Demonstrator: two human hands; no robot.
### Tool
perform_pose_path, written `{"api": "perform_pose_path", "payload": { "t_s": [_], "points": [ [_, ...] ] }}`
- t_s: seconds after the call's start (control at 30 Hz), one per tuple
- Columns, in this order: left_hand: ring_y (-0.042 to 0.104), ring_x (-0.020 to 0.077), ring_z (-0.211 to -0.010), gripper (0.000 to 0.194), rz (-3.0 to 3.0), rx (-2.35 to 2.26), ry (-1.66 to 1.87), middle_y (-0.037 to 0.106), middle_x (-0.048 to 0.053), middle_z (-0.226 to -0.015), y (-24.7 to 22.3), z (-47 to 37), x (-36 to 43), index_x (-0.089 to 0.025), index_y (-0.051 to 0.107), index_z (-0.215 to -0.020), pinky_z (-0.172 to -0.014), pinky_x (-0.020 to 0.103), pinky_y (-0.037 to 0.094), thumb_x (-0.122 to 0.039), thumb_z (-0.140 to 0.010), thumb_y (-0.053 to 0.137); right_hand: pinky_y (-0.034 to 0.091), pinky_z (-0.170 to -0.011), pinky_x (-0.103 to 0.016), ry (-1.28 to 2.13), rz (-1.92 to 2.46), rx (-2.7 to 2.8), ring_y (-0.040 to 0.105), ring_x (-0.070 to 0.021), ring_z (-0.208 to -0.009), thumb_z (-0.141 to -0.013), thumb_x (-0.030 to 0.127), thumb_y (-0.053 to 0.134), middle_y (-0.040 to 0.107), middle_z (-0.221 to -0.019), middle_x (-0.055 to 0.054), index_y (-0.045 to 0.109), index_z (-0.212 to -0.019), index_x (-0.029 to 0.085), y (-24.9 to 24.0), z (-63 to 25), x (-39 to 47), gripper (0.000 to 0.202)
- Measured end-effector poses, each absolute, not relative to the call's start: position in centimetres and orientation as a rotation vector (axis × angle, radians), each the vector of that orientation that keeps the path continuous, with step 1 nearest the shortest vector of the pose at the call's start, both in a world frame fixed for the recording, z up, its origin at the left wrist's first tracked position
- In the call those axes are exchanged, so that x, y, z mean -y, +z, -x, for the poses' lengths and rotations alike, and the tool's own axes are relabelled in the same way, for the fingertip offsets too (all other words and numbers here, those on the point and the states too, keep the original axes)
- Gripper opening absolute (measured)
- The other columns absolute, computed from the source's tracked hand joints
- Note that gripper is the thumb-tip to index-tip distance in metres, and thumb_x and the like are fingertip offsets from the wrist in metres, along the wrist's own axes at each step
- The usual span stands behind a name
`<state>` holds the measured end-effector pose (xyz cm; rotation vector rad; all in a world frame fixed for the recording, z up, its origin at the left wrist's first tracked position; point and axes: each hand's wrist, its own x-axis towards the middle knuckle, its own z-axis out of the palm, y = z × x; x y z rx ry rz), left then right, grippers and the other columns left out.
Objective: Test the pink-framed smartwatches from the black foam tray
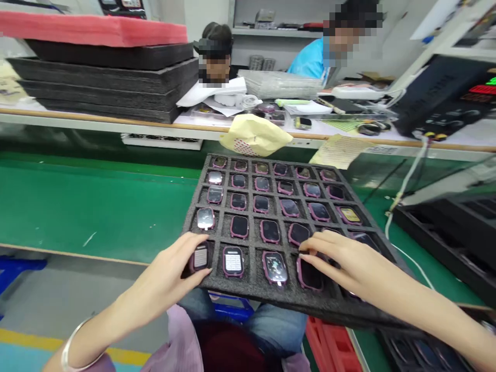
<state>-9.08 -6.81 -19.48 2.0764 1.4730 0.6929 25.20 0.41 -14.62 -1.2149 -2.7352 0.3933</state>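
A black foam tray (251, 261) with rows of purple-framed smartwatch bodies sits before me, its near edge over my lap. At its front left corner, my left hand (180, 266) has thumb and fingers closed about a smartwatch (200, 257) with a lit screen, lying in its cell. My right hand (333, 256) reaches over the front row, thumb and forefinger pinched at the upper edge of a dark-screened smartwatch (311, 275). Between the hands lie a smartwatch with a white text screen (233, 261) and a smartwatch with a bright picture (276, 267).
Stacked black foam trays (101, 82) with a pink foam sheet (96, 30) stand on the back shelf. Yellow paper (256, 135) hangs behind my tray. A white cable (403, 191) runs down from a black instrument (445, 98) at right. Two people sit opposite.
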Motion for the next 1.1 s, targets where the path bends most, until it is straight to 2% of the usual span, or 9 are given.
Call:
{"api": "perform_pose_path", "payload": {
  "t_s": [0.1,0.17,0.3,0.47,0.67,0.77,0.87,1.0,1.1],
  "points": [
    [0.048,0.0317,-0.12,0.063,-2.371,-1.554,0.615,0.05,0.014,-0.132,-19.0,9.0,6.7,-0.019,0.042,-0.135,-0.096,0.045,0.046,-0.045,-0.083,0.065,0.054,-0.078,-0.04,0.456,1.297,2.678,0.066,-0.027,-0.091,-0.098,0.036,0.046,0.067,-0.1,-0.01,0.063,-0.118,0.021,-15.7,-27.5,1.4,0.03],
    [0.048,0.0325,-0.117,0.058,-2.52,-1.554,0.625,0.052,0.016,-0.129,-18.4,7.3,6.6,-0.016,0.047,-0.131,-0.093,0.046,0.046,-0.048,-0.084,0.063,0.053,-0.083,-0.042,0.447,1.313,2.624,0.065,-0.0285,-0.096,-0.098,0.036,0.047,0.066,-0.105,-0.012,0.061,-0.12,0.019,-16.5,-27.8,2.6,0.032],
    [0.057,0.0314,-0.092,0.029,-2.757,-1.55,0.503,0.063,0.016,-0.104,-17.8,-0.1,6.5,-0.012,0.061,-0.108,-0.075,0.045,0.047,-0.034,-0.093,0.051,0.051,-0.086,-0.042,0.504,1.333,2.506,0.062,-0.03,-0.101,-0.091,0.036,0.062,0.064,-0.11,-0.013,0.057,-0.122,0.016,-17.4,-26.9,4.0,0.038],
    [0.057,0.0306,-0.076,0.023,-2.733,-1.715,0.185,0.062,0.015,-0.081,-18.8,-6.9,6.0,-0.009,0.064,-0.087,-0.067,0.043,0.045,-0.013,-0.093,0.042,0.05,-0.07,-0.03,0.753,1.353,2.373,0.06,-0.0208,-0.078,-0.08,0.021,0.075,0.062,-0.089,-0.005,0.059,-0.118,0.014,-17.5,-26.1,4.0,0.042],
    [0.057,0.0233,-0.083,0.018,-2.203,-1.472,0.603,0.059,0.005,-0.086,-19.2,-5.5,5.5,-0.017,0.06,-0.101,-0.074,0.034,0.046,-0.031,-0.091,0.057,0.044,-0.062,-0.024,1.06,1.053,2.408,0.055,-0.0149,-0.072,-0.085,0.02,0.069,0.057,-0.088,-0.003,0.067,-0.093,0.016,-15.8,-27.8,2.5,0.009],
    [0.057,0.0196,-0.086,0.018,-1.883,-1.264,0.828,0.057,0.003,-0.087,-18.7,-4.9,5.3,-0.019,0.062,-0.086,-0.077,0.03,0.045,-0.035,-0.091,0.055,0.048,-0.061,-0.024,1.29,0.978,2.271,0.059,-0.0142,-0.069,-0.092,0.028,0.061,0.061,-0.088,-0.002,0.061,-0.094,0.016,-14.7,-28.3,1.2,0.012],
    [0.058,0.0191,-0.095,0.018,-1.492,-1.087,1.112,0.059,0.006,-0.097,-18.0,-5.5,4.9,-0.019,0.06,-0.092,-0.084,0.031,0.048,-0.034,-0.095,0.049,0.052,-0.051,-0.023,1.601,0.943,1.902,0.06,-0.0121,-0.058,-0.092,0.035,0.06,0.064,-0.086,-0.003,0.055,-0.104,0.016,-14.7,-28.1,0.1,0.024],
    [0.059,0.0164,-0.071,0.026,-1.029,-0.898,1.185,0.056,0.002,-0.078,-17.7,-7.0,4.1,-0.019,0.052,-0.109,-0.052,0.025,0.053,-0.04,-0.095,0.048,0.048,-0.039,-0.015,1.856,0.848,1.506,0.058,-0.0092,-0.054,-0.09,0.031,0.064,0.066,-0.092,-0.007,0.049,-0.127,0.015,-15.8,-27.5,-0.5,0.043],
    [0.056,0.0137,-0.063,0.041,-0.966,-0.903,1.143,0.054,-0.001,-0.073,-17.9,-7.8,3.9,-0.018,0.044,-0.122,-0.046,0.021,0.05,-0.04,-0.09,0.056,0.05,-0.041,-0.014,1.977,0.797,1.335,0.059,-0.0099,-0.06,-0.089,0.028,0.066,0.065,-0.089,-0.006,0.047,-0.136,0.018,-16.6,-27.5,-0.1,0.051]
  ]
}}
